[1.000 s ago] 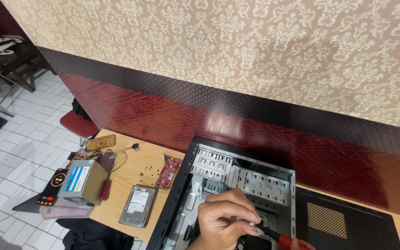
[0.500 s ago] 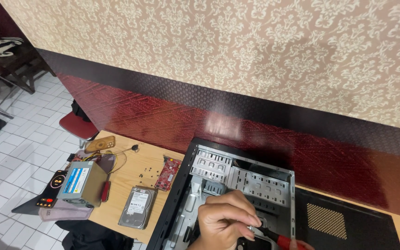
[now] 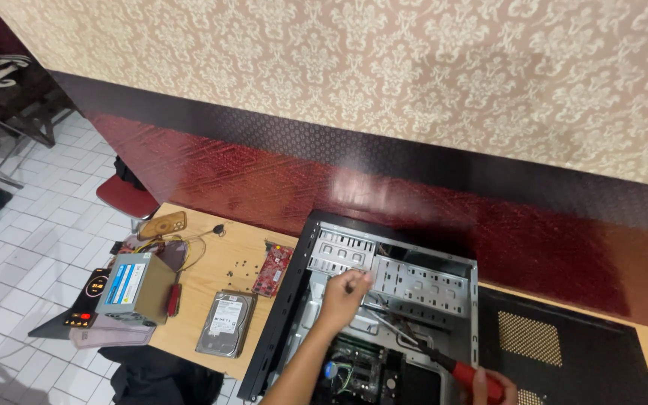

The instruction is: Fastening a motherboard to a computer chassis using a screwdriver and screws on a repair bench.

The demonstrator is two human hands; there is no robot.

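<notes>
An open black computer case [image 3: 288, 300] lies on a wooden table [image 3: 208, 281], showing a metal drive cage [image 3: 423, 289] and a green motherboard [image 3: 358, 369]. My left hand [image 3: 341, 298] reaches into the case with its fingertips pinched together at the left edge of the drive cage; anything small between them is hidden. My right hand [image 3: 493, 386], at the bottom edge, grips the red handle of a screwdriver [image 3: 444, 361]. Its shaft points up and left into the case, under the cage.
Left of the case lie a hard drive [image 3: 225, 322], a red expansion card [image 3: 273, 268], loose screws [image 3: 243, 264], a grey power supply [image 3: 135, 287] and a brown phone [image 3: 163, 223]. The black side panel [image 3: 564, 352] lies to the right. A red chair [image 3: 125, 196] stands on the tiled floor.
My left hand has lifted away from the screwdriver tip, up to the drive cage's edge. The view has shifted slightly; my right hand still holds the screwdriver.
</notes>
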